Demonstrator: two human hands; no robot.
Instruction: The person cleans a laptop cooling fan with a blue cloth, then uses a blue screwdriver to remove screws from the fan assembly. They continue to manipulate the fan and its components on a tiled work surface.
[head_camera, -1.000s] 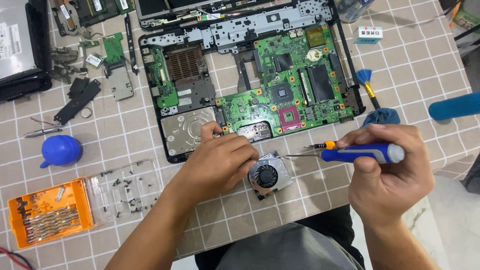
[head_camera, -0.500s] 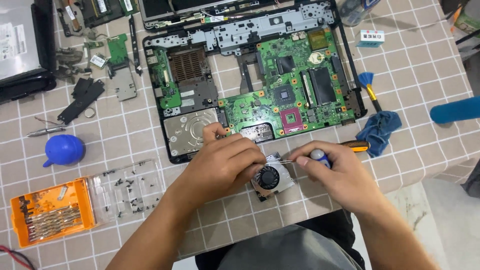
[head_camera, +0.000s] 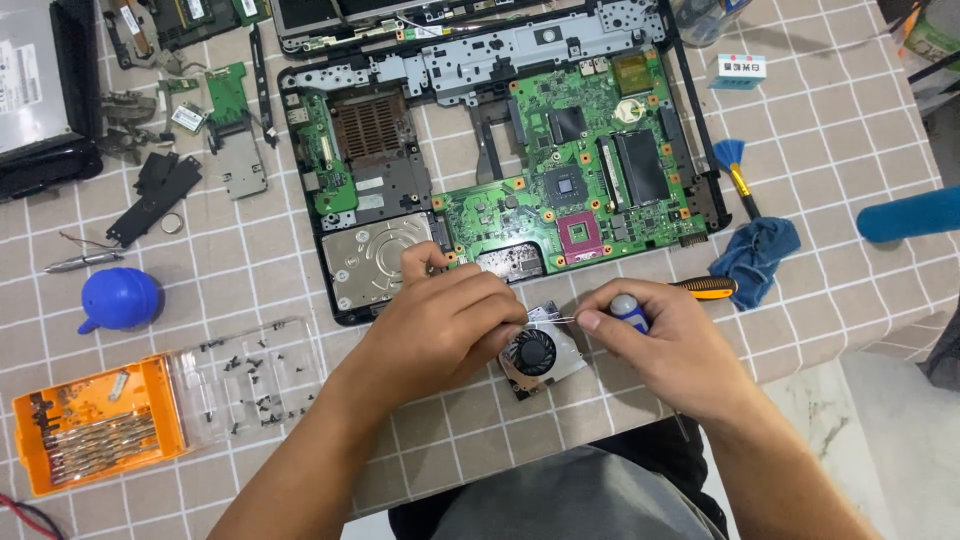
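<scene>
Desk (head_camera: 860, 150): opened laptop (head_camera: 500, 150), green board bare | fan (head_camera: 535, 352) just below its front edge, under left hand (head_camera: 440, 330), clamped on it | right hand (head_camera: 670, 345), a second ago drawn back, now closed on screwdriver (head_camera: 625, 308), tip brought to fan | unscrewing judged underway.

Left hand (head_camera: 440, 325) curled, right hand (head_camera: 665, 345) gripping, fingers nearly meeting

Bare tiles lie left of the cooling fan (head_camera: 535, 352); the opened laptop (head_camera: 500, 150) blocks behind.
</scene>
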